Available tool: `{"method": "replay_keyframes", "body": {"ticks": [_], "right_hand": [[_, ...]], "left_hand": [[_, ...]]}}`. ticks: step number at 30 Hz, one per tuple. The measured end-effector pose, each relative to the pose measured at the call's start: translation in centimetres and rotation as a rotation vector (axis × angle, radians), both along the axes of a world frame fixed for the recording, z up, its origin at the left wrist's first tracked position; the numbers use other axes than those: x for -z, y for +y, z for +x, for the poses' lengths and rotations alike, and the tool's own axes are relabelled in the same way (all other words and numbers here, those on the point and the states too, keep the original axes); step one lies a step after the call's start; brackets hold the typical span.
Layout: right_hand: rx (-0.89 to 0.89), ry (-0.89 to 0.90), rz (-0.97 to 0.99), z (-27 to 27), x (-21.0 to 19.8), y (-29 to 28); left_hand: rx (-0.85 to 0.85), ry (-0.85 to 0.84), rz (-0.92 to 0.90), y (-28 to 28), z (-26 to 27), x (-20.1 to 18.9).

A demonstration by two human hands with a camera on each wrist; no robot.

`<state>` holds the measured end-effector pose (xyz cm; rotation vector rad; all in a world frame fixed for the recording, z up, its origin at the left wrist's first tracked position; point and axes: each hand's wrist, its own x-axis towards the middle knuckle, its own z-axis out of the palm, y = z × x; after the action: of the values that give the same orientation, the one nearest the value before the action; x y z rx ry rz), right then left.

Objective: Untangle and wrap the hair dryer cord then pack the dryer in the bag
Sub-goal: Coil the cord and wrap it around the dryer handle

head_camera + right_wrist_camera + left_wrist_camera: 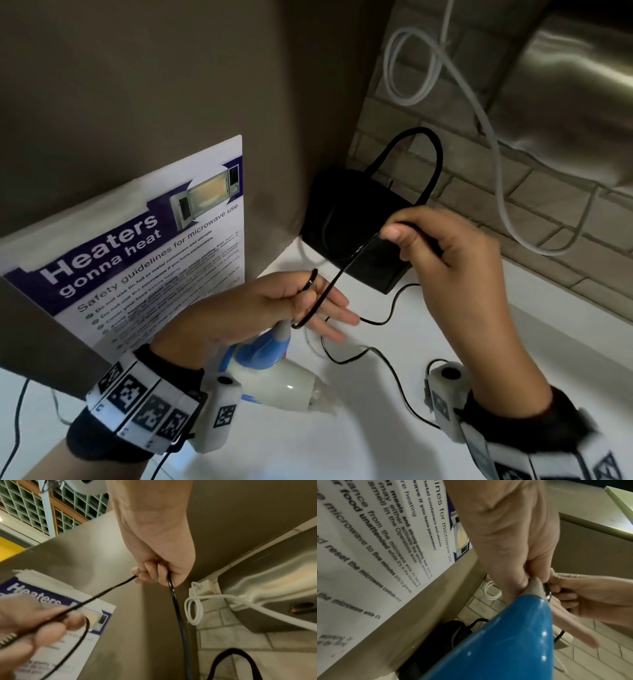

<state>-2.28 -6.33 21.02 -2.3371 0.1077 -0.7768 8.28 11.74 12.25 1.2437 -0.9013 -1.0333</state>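
The blue and white hair dryer (270, 371) lies low under my left hand (301, 301), its nozzle towards me on the white counter (479, 329). My left thumb and forefinger pinch a loop of the black cord (337, 274) beside the grey strain relief (536, 586); the other fingers are stretched out. My right hand (445, 253) is raised to the right, gripping the cord (106, 592) and holding it taut between both hands. The rest of the cord trails in loose curves over the counter. The black bag (349, 222) stands in the corner behind my hands, handle upright.
A microwave safety poster (147, 260) hangs on the grey cabinet side at left. A white cable (411, 68) loops over the tiled wall towards a steel appliance (565, 85) at upper right. Thin black wires run from my wrist cameras.
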Motion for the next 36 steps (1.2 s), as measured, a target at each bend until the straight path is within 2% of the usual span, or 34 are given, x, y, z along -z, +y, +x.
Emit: {"method": "replay_keyframes", "body": {"ticks": [4,7,11,14,18,21,25,27,32,36], "right_hand": [[0.065,-0.024,0.058,1.8,1.8,-0.2],[0.023,-0.040,0.059,2.4,2.3,0.6],[0.027,-0.023,-0.006,3.1,3.1,0.5],[0.088,0.017,0.029,3.5,4.7,-0.6],[0.090,0.141,0.102,3.7,8.1,-0.5],[0.074,0.289,0.026,2.8,10.5,0.2],[-0.004,0.490,-0.128,0.9,13.0,1.7],[-0.067,0.504,-0.184,0.0,14.0,2.8],[-0.114,0.566,-0.128,-2.5,13.8,3.7],[-0.188,0.589,-0.129,-4.2,11.9,4.0]], "left_hand": [[0.108,0.039,0.064,0.2,-0.6,-1.3],[0.129,0.090,0.110,0.3,-0.8,-1.6],[0.123,0.021,0.136,0.7,-1.1,-1.9],[0.057,-0.026,0.073,1.0,-1.2,-1.7],[-0.025,0.025,0.028,0.8,-1.5,-1.5],[-0.067,0.062,-0.016,0.7,-1.4,-1.3],[-0.135,0.191,-0.105,0.2,-1.0,-0.3],[-0.198,0.206,-0.136,-0.3,-0.8,0.3],[-0.403,0.257,-0.128,-0.7,-0.3,1.5],[-0.473,0.229,-0.079,-0.9,-0.2,1.5]]}}
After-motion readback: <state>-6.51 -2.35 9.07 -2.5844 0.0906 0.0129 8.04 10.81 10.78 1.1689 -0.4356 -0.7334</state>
